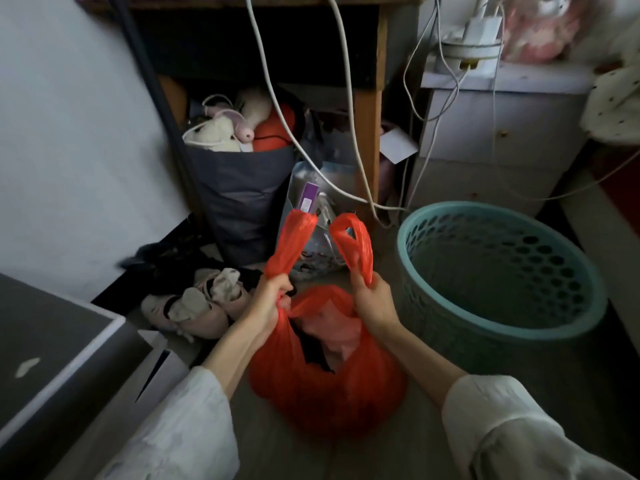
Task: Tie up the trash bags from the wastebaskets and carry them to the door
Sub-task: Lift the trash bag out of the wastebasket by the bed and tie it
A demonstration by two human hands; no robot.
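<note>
An orange-red plastic trash bag (322,393) sits on the floor in front of me, its mouth still open with pink and dark rubbish showing inside. My left hand (268,301) grips the bag's left handle, whose loop stands up above my fist. My right hand (372,299) grips the right handle the same way. The two handles are held apart, not crossed. A teal perforated wastebasket (568,327) stands to the right of the bag, without a liner.
A wooden desk leg (369,133) and hanging white cables (277,109) are right behind the bag. A grey fabric bin of plush toys (242,188), a clear bag and pale shoes (204,306) crowd the left. A white drawer unit (498,140) stands at back right.
</note>
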